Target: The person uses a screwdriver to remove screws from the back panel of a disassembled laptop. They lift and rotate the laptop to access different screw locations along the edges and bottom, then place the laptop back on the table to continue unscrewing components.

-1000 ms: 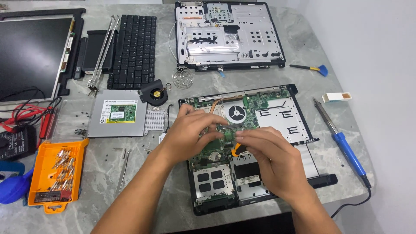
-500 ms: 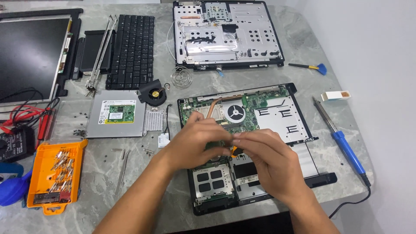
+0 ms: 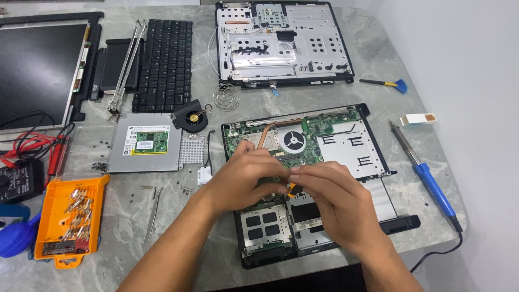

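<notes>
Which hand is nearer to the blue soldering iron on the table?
Right. The right hand works over the open laptop base, just left of the soldering iron; the left hand is farther left.

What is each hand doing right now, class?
Left hand: fingers curled, resting on the laptop motherboard; any grip cannot be told.
Right hand: pinched shut on a small orange tool.

Opened laptop base (image 3: 324, 162): black chassis, green motherboard exposed, copper heat pipe and round fan beyond both hands. A small orange tool (image 3: 292, 188) sits pinched between the fingertips above the board.
</notes>
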